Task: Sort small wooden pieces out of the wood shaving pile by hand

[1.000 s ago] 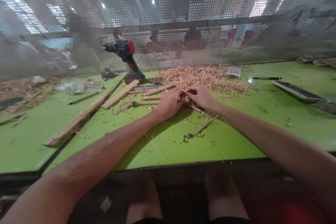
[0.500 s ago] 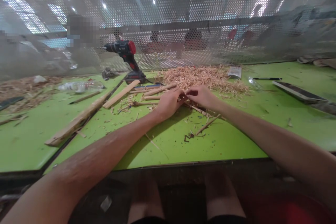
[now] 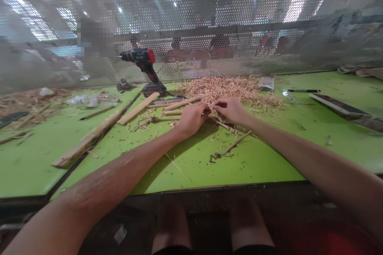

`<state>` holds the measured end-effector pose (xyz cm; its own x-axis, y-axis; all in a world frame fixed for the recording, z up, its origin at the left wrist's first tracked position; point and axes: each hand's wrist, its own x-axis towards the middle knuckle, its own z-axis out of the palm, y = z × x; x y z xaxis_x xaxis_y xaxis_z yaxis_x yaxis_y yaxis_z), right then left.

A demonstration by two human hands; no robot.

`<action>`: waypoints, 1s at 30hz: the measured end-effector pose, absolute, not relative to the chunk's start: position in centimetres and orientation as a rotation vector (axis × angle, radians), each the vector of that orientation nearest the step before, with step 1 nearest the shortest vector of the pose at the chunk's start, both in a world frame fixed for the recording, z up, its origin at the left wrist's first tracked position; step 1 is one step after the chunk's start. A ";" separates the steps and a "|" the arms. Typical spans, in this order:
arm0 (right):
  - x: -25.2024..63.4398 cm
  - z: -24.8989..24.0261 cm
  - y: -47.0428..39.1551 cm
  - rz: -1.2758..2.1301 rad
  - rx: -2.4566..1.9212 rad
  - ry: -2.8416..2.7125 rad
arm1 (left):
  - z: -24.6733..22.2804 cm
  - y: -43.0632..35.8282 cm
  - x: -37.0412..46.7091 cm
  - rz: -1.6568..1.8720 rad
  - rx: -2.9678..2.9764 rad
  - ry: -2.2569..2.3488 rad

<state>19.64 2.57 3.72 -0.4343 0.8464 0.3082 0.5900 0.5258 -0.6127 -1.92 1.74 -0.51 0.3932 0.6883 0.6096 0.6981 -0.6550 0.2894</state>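
My left hand (image 3: 193, 117) and my right hand (image 3: 229, 109) meet at the middle of the green table (image 3: 269, 155), fingertips almost touching. Both are closed on a thin wooden stick (image 3: 223, 125) that runs under them towards the right front. What lies between the fingertips is too small to make out. A heap of wood shavings (image 3: 230, 87) lies just behind the hands. Several cut wooden sticks (image 3: 179, 104) lie to the left of my left hand.
A red and black cordless drill (image 3: 145, 67) stands at the back left. A long wooden slat (image 3: 89, 139) and a shorter one (image 3: 137, 108) lie on the left. A plastic bottle (image 3: 89, 99), a pen (image 3: 303, 90) and a flat tablet-like slab (image 3: 339, 104) lie around. Perforated metal screen (image 3: 209, 20) closes the back.
Both hands stay at the same spot; the fingers shift slightly on the stick. The view has tilted a little.
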 end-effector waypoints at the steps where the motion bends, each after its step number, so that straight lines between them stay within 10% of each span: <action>1: 19.7 3.7 2.6 0.567 -1.155 -2.173 | -0.6 1.8 -1.9 -1.129 -2.610 -1.298; 30: 19.4 3.7 2.1 1.135 -1.139 -1.822 | -0.3 1.4 -1.9 -1.393 -2.612 -1.198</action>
<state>19.44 2.14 3.75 -0.3716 0.9224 0.1051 0.3125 0.2309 -0.9214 -1.89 1.39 -0.27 0.3384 0.6357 0.6938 0.5905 -0.7176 0.3694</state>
